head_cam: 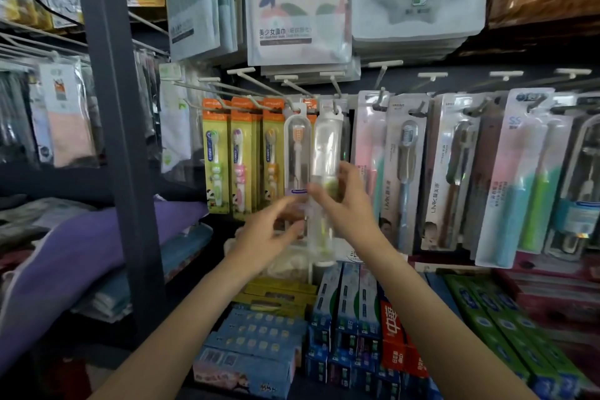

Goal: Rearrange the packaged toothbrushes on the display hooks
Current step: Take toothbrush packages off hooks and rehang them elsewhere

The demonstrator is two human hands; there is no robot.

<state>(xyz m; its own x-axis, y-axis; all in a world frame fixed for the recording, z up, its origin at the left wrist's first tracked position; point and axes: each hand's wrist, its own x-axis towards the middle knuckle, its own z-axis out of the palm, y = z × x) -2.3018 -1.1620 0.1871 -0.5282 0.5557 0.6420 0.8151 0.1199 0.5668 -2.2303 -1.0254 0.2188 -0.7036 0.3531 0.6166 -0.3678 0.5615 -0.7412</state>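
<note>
Two clear plastic toothbrush cases hang side by side on white hooks: the left case (296, 153) shows an orange-bristled brush, the right case (326, 153) is blurred and has a green patch low down. My right hand (344, 201) pinches the right case near its middle. Just below the left case, my left hand (271, 234) reaches up with relaxed fingers, blurred; whether it touches a case I cannot tell. Yellow-carded children's toothbrushes (242, 156) hang to the left, and long carded toothbrushes (406, 169) to the right.
Towel packs (297, 3) hang overhead on upper hooks. Toothpaste boxes (350, 318) are stacked on the shelf below my arms. A dark upright post (120, 140) stands at the left, with folded purple cloth (65, 253) behind it.
</note>
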